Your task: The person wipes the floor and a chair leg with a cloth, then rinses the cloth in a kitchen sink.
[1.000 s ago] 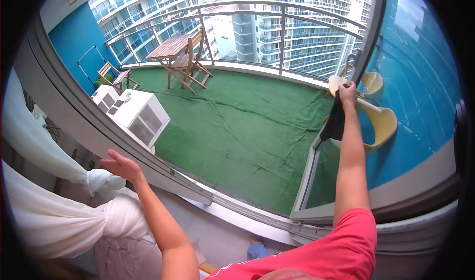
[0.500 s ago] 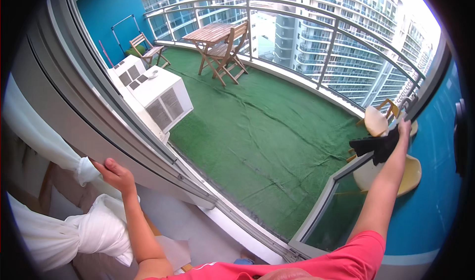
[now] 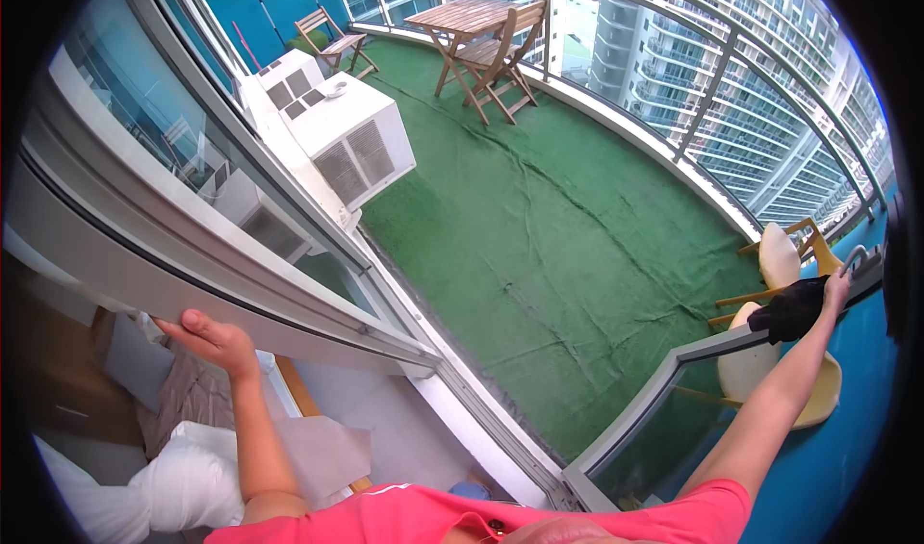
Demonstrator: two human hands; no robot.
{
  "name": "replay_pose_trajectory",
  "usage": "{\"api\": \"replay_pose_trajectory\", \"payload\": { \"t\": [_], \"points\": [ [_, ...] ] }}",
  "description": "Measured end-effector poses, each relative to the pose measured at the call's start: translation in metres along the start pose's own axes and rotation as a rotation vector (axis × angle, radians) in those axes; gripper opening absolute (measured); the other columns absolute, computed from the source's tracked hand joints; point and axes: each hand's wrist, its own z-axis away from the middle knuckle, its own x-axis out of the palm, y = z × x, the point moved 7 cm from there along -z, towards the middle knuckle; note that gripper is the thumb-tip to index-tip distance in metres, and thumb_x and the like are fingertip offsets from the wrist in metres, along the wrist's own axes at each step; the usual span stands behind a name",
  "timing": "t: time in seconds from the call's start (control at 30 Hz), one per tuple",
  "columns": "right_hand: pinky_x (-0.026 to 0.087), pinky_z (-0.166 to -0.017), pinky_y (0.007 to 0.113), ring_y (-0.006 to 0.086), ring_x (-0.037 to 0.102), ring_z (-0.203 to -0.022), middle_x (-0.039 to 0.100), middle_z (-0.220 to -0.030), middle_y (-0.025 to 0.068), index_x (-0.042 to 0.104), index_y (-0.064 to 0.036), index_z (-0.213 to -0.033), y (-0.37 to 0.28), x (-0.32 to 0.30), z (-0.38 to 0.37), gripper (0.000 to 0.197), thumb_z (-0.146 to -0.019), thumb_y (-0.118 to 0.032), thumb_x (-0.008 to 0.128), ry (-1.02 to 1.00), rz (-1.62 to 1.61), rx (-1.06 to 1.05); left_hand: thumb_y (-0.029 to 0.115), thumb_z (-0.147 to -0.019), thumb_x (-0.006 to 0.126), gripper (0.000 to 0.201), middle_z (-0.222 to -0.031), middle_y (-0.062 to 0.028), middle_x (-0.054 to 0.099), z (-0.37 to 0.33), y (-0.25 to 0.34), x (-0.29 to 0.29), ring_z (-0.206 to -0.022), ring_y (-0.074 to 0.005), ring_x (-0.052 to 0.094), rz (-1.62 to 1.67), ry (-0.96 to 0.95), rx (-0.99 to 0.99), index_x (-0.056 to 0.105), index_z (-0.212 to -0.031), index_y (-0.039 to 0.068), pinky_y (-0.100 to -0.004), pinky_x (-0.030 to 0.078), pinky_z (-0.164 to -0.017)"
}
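The left hand presses up against the underside of a white window frame, thumb showing, fingers hidden behind the frame's lower edge; its grip looks wrapped around that edge, though how tightly cannot be told. The frame belongs to a window sash swung out above a balcony.

The right hand reaches far out to the right, arm stretched, and holds a black cloth bunched in a clenched grip against the top edge of a second glass pane. This pane has a grey frame and tilts outward over the balcony; the cloth sits at its upper far corner, just beside a small grey handle.

Below, the balcony floor is covered in green turf. Two white air-conditioner units stand against the wall near the left sash. A wooden folding desk with a wooden chair touching it stands at the far end, another chair well apart by the blue wall. Cream-coloured seats on yellow legs sit under the right arm. A glass railing rims the balcony.

Inside, white pillows lie on a bed near the left forearm.
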Motion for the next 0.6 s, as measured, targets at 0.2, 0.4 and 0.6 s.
{"api": "replay_pose_trajectory", "payload": {
  "t": [0.2,0.4,0.6],
  "points": [
    [0.042,-0.089,0.047,0.0412,0.055,-0.104,0.059,-0.108,0.0258,0.057,-0.0022,-0.113,-0.054,-0.026,0.032,0.043,-0.090,-0.036,0.042,-0.004,0.171,-0.051,0.025,-0.099,0.034,0.055,-0.132,-0.0294,0.035,0.006,-0.006,0.001,-0.121,-0.0325,0.041,-0.004,0.003,-0.007,0.019,-0.135,-0.013,-0.0364,0.031,-0.102],
    [0.043,-0.087,0.049,0.0420,0.056,-0.100,0.059,-0.104,0.0265,0.059,-0.0018,-0.106,-0.173,-0.027,0.127,0.038,-0.089,-0.033,0.045,-0.138,0.100,-0.184,0.032,-0.098,0.035,0.062,-0.132,-0.0316,0.033,0.007,-0.002,0.002,-0.122,-0.0362,0.040,0.087,-0.034,0.005,0.018,-0.134,-0.015,-0.0381,0.031,-0.102],
    [0.043,-0.088,0.048,0.0406,0.055,-0.103,0.060,-0.108,0.0243,0.058,-0.0073,-0.112,-0.288,-0.052,0.210,0.034,-0.088,-0.029,0.046,-0.218,0.086,-0.261,0.039,-0.096,0.037,0.068,-0.132,-0.0322,0.034,0.010,-0.010,0.019,-0.123,-0.0383,0.038,0.274,-0.132,-0.025,0.018,-0.134,-0.015,-0.0391,0.029,-0.103]
  ]
}}
